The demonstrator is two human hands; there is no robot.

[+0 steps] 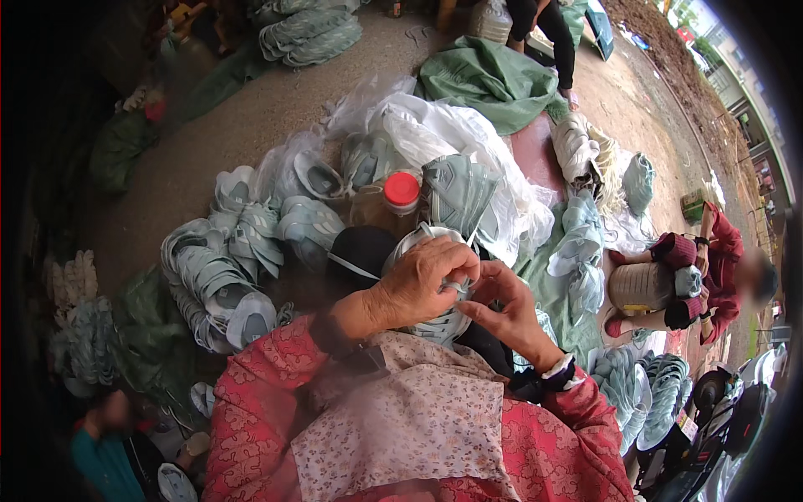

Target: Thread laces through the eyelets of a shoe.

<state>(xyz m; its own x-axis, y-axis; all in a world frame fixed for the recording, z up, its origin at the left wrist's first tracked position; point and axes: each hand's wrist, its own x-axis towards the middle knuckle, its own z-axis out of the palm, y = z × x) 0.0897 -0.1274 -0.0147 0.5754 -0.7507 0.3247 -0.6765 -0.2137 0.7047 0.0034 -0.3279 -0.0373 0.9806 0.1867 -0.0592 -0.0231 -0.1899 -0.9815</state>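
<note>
A pale grey-green shoe upper [441, 329] rests on my lap under both hands. My left hand [422, 280] is over it with fingers curled into a pinch at the eyelets. Close beside, my right hand [512, 309] bends its thumb and forefinger together on a pale shoelace, which the fingers mostly hide. A white lace end [353, 266] sticks out to the left across my dark knee. Just beyond my hands stand a stack of shoe uppers [460, 194] and a jar with a red lid [401, 191].
Piles of shoe uppers [205, 268] lie to the left, and white plastic sheeting [443, 130] spreads ahead. Beyond is a green sack [489, 79]. A person in red [723, 251] sits at the right. Another in teal [100, 460] is at lower left.
</note>
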